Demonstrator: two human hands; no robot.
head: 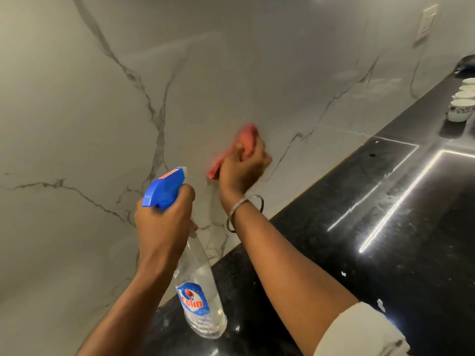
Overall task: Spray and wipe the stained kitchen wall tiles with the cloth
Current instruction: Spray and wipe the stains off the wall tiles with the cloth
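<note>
Pink cloth [247, 131] wadded inside curled right hand [243, 167] fingers, pressed to wall tiles [102, 98]: soft, light, judged grippable anywhere. Colin spray bottle [199, 294] clasped at neck by left hand [164, 219]; likely slippery.

Left hand [164, 217], right hand [241, 168]: both clenched

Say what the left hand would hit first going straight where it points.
Probably the wall: the left hand, holding the bottle, points at it, nozzle leading. Depth is unclear.
</note>
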